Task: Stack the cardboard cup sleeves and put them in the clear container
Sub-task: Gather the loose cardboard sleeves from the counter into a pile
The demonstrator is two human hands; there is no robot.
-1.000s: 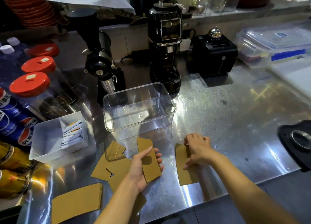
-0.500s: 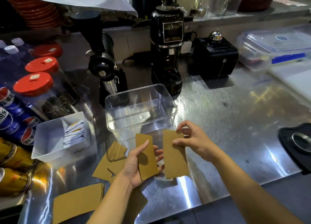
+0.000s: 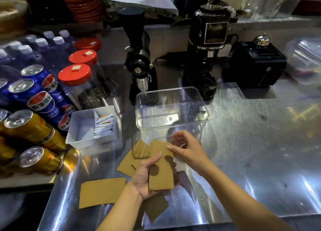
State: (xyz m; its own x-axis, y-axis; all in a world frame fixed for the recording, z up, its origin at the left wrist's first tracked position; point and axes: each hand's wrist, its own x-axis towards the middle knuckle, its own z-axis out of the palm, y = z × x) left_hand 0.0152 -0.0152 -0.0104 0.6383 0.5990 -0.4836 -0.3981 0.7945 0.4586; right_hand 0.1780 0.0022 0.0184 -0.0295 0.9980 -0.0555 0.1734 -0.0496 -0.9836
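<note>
My left hand [image 3: 145,176] grips a small stack of flat brown cardboard cup sleeves [image 3: 161,168], held upright above the steel counter. My right hand [image 3: 186,148] rests its fingertips on the stack's top right corner, fingers spread. The clear container [image 3: 171,91] stands empty just behind both hands. More loose sleeves lie on the counter: one flat at the front left [image 3: 102,191], several overlapping ones [image 3: 134,157] left of the stack, and another [image 3: 155,207] under my left wrist.
A white tray [image 3: 81,126] of sachets stands left of the container. Soda cans [image 3: 37,95], water bottles and red-lidded jars [image 3: 74,74] crowd the left. Two black grinders [image 3: 140,64] [image 3: 208,44] and a black box [image 3: 255,64] line the back.
My right hand brought the sleeve it picked off the counter across to the left and laid it onto the sleeve in my left hand. The view has shifted right.
</note>
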